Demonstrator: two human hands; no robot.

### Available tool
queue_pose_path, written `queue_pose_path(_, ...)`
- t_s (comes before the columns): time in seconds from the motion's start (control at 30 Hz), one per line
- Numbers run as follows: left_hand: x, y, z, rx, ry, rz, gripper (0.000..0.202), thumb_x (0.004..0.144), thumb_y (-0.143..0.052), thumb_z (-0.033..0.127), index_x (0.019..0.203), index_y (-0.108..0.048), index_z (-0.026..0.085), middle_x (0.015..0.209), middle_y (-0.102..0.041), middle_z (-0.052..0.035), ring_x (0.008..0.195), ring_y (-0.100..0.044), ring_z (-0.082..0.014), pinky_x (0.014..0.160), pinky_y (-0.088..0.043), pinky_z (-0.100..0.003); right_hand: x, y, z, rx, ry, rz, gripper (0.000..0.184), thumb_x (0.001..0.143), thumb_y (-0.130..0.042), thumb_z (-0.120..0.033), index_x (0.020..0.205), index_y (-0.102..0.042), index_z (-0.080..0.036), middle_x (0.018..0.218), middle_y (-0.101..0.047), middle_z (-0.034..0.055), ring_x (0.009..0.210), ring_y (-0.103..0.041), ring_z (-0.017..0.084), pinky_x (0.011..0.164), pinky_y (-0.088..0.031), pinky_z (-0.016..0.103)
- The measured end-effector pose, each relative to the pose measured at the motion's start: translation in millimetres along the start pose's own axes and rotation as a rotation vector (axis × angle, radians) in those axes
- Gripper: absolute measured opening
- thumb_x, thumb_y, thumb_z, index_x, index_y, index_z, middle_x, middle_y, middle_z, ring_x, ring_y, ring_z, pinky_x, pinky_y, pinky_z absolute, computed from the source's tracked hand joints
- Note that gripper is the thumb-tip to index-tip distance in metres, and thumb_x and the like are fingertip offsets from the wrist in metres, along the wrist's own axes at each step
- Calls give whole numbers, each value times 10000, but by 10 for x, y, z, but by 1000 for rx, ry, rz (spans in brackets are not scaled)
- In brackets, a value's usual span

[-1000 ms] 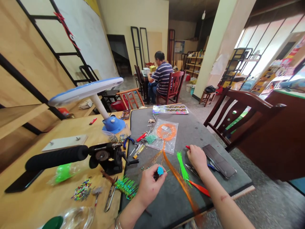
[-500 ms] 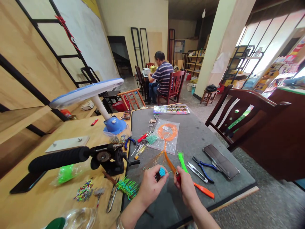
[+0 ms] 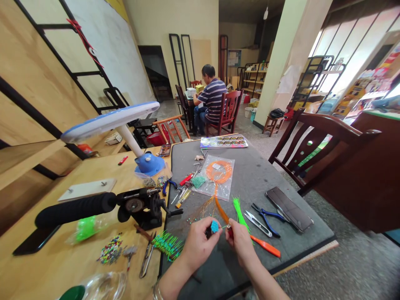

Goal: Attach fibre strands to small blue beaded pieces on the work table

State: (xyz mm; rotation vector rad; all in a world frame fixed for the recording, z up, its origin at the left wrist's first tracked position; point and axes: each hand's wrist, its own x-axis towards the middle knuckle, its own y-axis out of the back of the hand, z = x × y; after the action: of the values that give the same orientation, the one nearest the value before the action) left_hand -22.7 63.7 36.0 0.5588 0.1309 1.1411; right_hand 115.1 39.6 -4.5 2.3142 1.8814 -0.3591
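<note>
My left hand (image 3: 196, 246) is closed round a small dark piece with a blue tuft (image 3: 214, 226) at its top, held over the grey mat (image 3: 250, 179). My right hand (image 3: 242, 246) is closed on a small red object (image 3: 230, 230), probably a lighter, held close beside the tuft. Under the hands lie orange strands (image 3: 220, 210) and green strands (image 3: 240, 212). Small snips (image 3: 258, 223), blue-handled pliers (image 3: 267, 214) and an orange-handled tool (image 3: 265, 246) lie to the right of my right hand.
A black phone (image 3: 289, 208) lies near the mat's right edge. A vise with a black foam handle (image 3: 103, 204), a blue lamp (image 3: 125, 125), loose beads (image 3: 109, 250) and teal strands (image 3: 167, 243) sit at the left. A wooden chair (image 3: 318, 141) stands right. A person sits at a far table.
My right hand came back from the far right, by the phone, carrying the red object, and now sits close to the left hand's blue tuft. The snips and pliers are uncovered.
</note>
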Motion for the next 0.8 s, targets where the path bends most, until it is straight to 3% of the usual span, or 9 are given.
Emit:
queue_pose_path(0.43,-3,2,12,-49,5,19,127,799,-576,235,708,-632,166,634,-611,-7,583,-510,-133,561,-353,-216,-4,-2,-33,-6,12,4,520,817,-368,-531,419,-471,-213,377,-326,-52,374,-264,94,413,-232,243)
queue_pose_path(0.6,-8,6,8,-75,24,22,123,793,-581,230,700,-624,163,623,-597,-2,575,-493,-128,551,-347,-212,21,40,-15,-46,24,23,545,829,-365,-579,450,-501,-212,406,-396,-32,395,-331,110,433,-262,252)
queue_pose_path(0.7,-12,8,-3,-103,59,25,128,792,-584,241,699,-617,159,617,-581,2,577,-482,-125,553,-345,-213,78,210,-77,-219,136,134,554,854,-337,-594,513,-536,-206,444,-450,-13,442,-400,137,473,-290,264)
queue_pose_path(0.8,-20,-1,-27,-151,106,33,142,788,-590,260,694,-606,155,607,-561,5,574,-472,-123,553,-346,-215,244,510,-174,-656,335,313,499,883,-361,-548,571,-547,-205,519,-508,2,531,-464,161,536,-295,269)
